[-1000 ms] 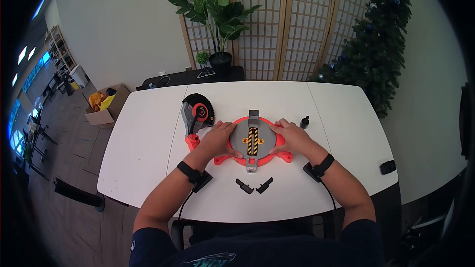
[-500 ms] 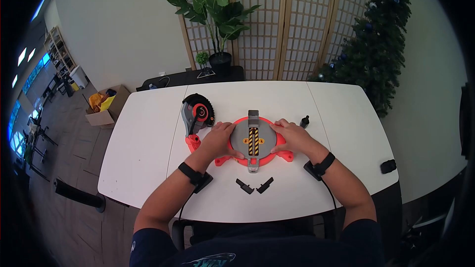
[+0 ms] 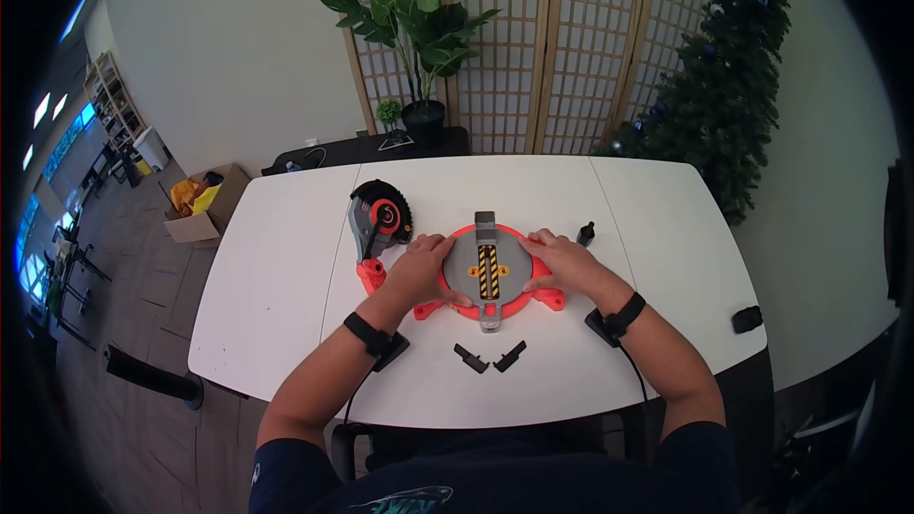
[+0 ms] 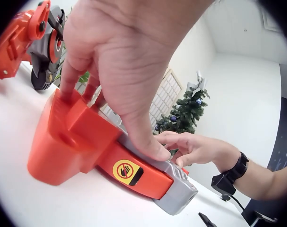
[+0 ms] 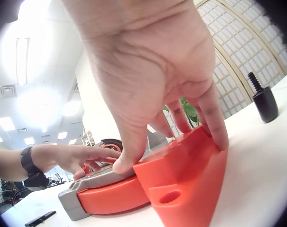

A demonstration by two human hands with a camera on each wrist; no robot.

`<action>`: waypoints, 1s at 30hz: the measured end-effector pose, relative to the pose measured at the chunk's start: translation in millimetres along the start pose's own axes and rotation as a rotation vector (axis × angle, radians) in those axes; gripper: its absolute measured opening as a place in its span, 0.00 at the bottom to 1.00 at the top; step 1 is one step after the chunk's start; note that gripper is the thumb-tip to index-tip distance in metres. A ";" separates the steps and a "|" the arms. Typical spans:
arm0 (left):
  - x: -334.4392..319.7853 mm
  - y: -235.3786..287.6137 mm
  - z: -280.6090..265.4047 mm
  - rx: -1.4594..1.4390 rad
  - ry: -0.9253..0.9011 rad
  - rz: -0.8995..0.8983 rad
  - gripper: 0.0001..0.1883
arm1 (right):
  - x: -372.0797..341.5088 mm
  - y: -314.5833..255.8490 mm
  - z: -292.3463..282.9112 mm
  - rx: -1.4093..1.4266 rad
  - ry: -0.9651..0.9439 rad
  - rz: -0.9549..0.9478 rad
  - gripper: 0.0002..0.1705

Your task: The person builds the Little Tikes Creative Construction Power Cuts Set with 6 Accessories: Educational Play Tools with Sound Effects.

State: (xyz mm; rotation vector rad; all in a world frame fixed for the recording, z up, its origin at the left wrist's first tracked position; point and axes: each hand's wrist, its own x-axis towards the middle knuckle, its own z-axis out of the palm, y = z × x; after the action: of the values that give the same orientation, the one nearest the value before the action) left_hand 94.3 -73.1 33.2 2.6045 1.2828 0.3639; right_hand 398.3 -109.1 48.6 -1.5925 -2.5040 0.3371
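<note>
A toy miter saw base (image 3: 548, 300), red with feet at its sides, stands on the white table in front of the person. Its round grey turntable (image 3: 461, 255) bears a yellow-and-black striped slot (image 3: 488, 272) and a grey arm at front and back. The left hand (image 3: 417, 271) grips the base's left side, its thumb (image 4: 150, 145) at the turntable's edge and its fingers over the red part. On the right side, the right hand (image 3: 566, 265) grips likewise, thumb (image 5: 127, 160) on the near edge, fingers reaching behind the red housing (image 5: 181, 165).
The toy saw head (image 3: 381, 214) with its black toothed blade stands left of the base. A black threaded knob (image 3: 586, 234) stands at the right. Two black angled pieces (image 3: 470, 358) (image 3: 510, 355) lie in front. A small black object (image 3: 746, 321) sits near the right edge.
The turntable has turned slightly: its front arm has shifted a little to the right and its back arm slightly to the left. Both hands stay at the base's sides.
</note>
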 end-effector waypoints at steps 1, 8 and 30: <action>0.4 -0.6 0.3 0.026 -0.013 -0.006 0.65 | 0.2 -0.5 -0.5 0.001 0.000 0.002 0.53; 2.6 -2.9 1.5 0.041 -0.024 0.005 0.64 | 0.2 -1.9 -4.3 0.013 -0.008 0.006 0.52; 3.2 -5.4 2.5 0.031 -0.045 -0.019 0.64 | -2.3 -6.8 -3.9 0.014 0.002 0.030 0.52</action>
State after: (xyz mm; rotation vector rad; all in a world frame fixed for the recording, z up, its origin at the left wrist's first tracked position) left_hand 93.0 -67.6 29.7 2.6081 1.3078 0.2823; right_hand 394.3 -113.5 54.1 -1.6261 -2.4727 0.3566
